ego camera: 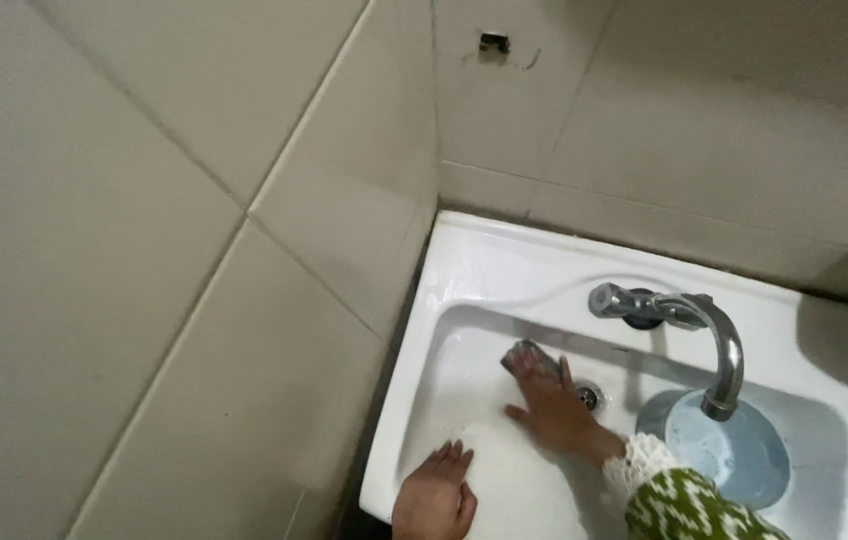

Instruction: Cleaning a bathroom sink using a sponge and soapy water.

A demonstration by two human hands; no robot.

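From the head camera, looking down into a white sink (474,262) set in the corner of a tiled wall (144,200), the right hand (550,408) reaches into the basin from the lower right, wearing a green-and-white patterned sleeve (689,505) with a lacy white cuff. Its fingers press a dark, wet scrubbing pad (529,360) against the back wall of the basin, just left of the small metal overflow fitting (589,396); the pad sticks out past the fingertips, and whether the fingers curl round it or only push on it cannot be told. The left hand (436,495) lies flat with fingers together on the front rim of the sink, well apart from the pad. A chrome tap (689,335) curves over the right part of the basin, its spout hanging above a round pale blue bowl (729,455). A small dark hole (493,43) marks the wall above. No packages or labels are visible.
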